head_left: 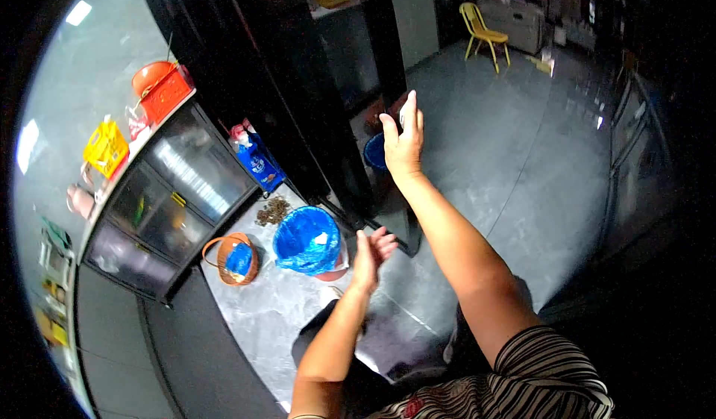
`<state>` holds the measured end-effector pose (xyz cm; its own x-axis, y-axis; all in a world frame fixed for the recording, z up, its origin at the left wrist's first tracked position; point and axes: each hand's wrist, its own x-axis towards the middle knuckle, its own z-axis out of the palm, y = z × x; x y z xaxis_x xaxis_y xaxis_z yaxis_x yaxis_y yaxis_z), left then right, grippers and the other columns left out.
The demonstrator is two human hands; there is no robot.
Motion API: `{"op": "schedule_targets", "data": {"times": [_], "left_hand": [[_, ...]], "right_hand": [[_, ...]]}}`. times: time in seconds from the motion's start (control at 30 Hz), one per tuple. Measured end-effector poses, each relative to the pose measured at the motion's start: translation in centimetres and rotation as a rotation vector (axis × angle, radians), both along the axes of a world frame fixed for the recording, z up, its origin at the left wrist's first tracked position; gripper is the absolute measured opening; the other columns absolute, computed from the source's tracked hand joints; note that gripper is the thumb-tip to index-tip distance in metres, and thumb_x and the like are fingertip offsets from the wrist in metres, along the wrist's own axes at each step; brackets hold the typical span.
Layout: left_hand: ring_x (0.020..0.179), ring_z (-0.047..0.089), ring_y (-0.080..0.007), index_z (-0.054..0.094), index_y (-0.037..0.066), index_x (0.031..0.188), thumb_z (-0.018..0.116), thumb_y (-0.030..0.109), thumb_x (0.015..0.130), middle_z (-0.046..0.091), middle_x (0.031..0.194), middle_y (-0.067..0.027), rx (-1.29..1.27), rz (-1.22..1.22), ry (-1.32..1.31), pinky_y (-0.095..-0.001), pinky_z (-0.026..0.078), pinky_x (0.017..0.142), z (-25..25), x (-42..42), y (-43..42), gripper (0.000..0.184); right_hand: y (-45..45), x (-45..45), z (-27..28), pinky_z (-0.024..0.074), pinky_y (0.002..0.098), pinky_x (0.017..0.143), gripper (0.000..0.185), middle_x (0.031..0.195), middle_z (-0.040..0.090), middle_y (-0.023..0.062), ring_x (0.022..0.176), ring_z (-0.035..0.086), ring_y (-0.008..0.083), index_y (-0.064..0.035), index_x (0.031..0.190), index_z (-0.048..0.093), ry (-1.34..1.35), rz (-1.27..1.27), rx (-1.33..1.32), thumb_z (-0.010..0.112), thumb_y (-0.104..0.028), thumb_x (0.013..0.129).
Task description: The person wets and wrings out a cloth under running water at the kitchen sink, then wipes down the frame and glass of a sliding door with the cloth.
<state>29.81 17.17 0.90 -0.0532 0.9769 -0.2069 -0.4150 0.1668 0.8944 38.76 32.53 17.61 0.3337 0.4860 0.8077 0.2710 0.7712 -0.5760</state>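
My left hand [371,261] is held out with its fingers apart and a little bent, holding nothing that I can see. Just left of it in the picture stands a bin [307,244] lined with a blue plastic bag, with a small white scrap inside. Farther forward, beside a dark door or frame, my right hand [405,141] is raised with its fingers stretched and thumb apart. Nothing shows in its grasp. A wicker basket [225,249] with a blue plastic bag in it sits on the floor beyond the bin.
A glass-doored cabinet [160,188] carries a red basket [165,99] and a yellow bag [107,149]. By its end stands a blue bag [259,164], near a brown heap [273,211]. A tall black frame [298,91] rises ahead; a yellow chair [485,35] is farther off.
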Motion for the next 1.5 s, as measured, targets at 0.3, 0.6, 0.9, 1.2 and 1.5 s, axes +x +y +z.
{"op": "schedule_targets", "data": {"times": [0.3, 0.6, 0.9, 1.2, 1.5], "left_hand": [[0.077, 0.058, -0.0101, 0.054, 0.006, 0.112, 0.044, 0.028, 0.093, 0.062, 0.095, -0.0025, 0.03, 0.064, 0.229, -0.0234, 0.044, 0.069, 5.4, 1.3, -4.7, 0.031], [0.085, 0.057, -0.0107, 0.053, 0.003, 0.113, 0.049, 0.027, 0.092, 0.06, 0.097, -0.0025, 0.031, -0.296, 0.187, -0.025, 0.047, 0.077, -2.6, 2.2, -4.2, 0.033], [0.086, 0.058, -0.0119, 0.059, 0.001, 0.106, 0.052, 0.025, 0.089, 0.064, 0.092, -0.0054, 0.07, -0.443, 0.393, -0.0254, 0.045, 0.078, -1.5, 3.3, -1.8, 0.03], [0.09, 0.059, -0.0161, 0.06, 0.007, 0.107, 0.054, 0.026, 0.087, 0.065, 0.096, -0.0076, 0.162, -0.389, 0.624, -0.027, 0.044, 0.081, -1.9, 5.0, -2.0, 0.029], [0.092, 0.059, -0.0167, 0.06, 0.008, 0.108, 0.054, 0.029, 0.087, 0.064, 0.099, -0.0077, 0.214, -0.467, 0.647, -0.0281, 0.045, 0.081, -1.1, 5.7, -1.4, 0.03]], "right_hand": [[-1.0, 2.1, 6.3, 0.0391, 0.0409, 0.091, 0.074, 0.119, 0.046, 0.0234, 0.106, 0.047, 0.0385, -0.0043, 0.136, 0.027, -0.077, 0.082, 0.097, 0.062, -0.001, 0.071], [1.8, 1.0, 12.1, 0.0367, 0.0372, 0.093, 0.077, 0.115, 0.044, 0.019, 0.103, 0.046, 0.0304, -0.0069, 0.139, 0.024, -0.083, 0.102, 0.212, 0.063, -0.005, 0.073], [1.3, 1.2, 11.9, 0.0222, 0.0394, 0.107, 0.066, 0.141, 0.018, 0.0268, 0.13, 0.022, 0.0403, 0.0088, 0.134, 0.021, -0.431, -0.176, 0.393, 0.054, 0.002, 0.077], [1.8, 1.8, 20.5, 0.0204, 0.0434, 0.107, 0.059, 0.14, 0.024, 0.026, 0.13, 0.021, 0.0415, 0.0095, 0.131, 0.029, -0.675, -0.36, 0.666, 0.052, 0.002, 0.076], [1.5, 3.6, 29.0, 0.0298, 0.0457, 0.1, 0.047, 0.129, 0.044, 0.0174, 0.122, 0.038, 0.0319, 0.0005, 0.121, 0.048, -1.003, -0.861, 0.82, 0.055, -0.02, 0.08]]}}
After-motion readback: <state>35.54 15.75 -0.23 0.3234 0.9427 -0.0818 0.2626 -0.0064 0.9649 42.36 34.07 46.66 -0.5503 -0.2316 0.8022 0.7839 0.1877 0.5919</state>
